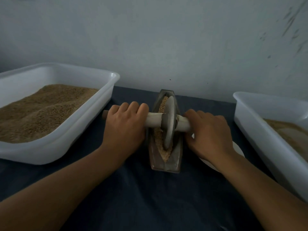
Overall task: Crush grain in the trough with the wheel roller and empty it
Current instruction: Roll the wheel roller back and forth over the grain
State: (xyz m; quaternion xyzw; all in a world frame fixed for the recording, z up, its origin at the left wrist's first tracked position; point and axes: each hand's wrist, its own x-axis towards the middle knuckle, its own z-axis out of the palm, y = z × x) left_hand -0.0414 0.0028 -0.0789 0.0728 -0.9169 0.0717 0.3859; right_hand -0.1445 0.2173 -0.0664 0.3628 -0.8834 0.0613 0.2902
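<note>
Flanking the dark tablecloth [150, 197] are two white plastic tubs: the left tub [93, 112] heaped with brown grain, the right tub [250, 124] holding paler meal. Between them a narrow metal trough [176, 157] points toward the far wall, grain [162, 104] lying along its groove. Upright in it stands the wheel roller [168, 124]. The left hand [124, 125] grips its left handle, and the right hand [210, 134] grips the right. A white plate [238, 150] peeks out beneath the right wrist.
</note>
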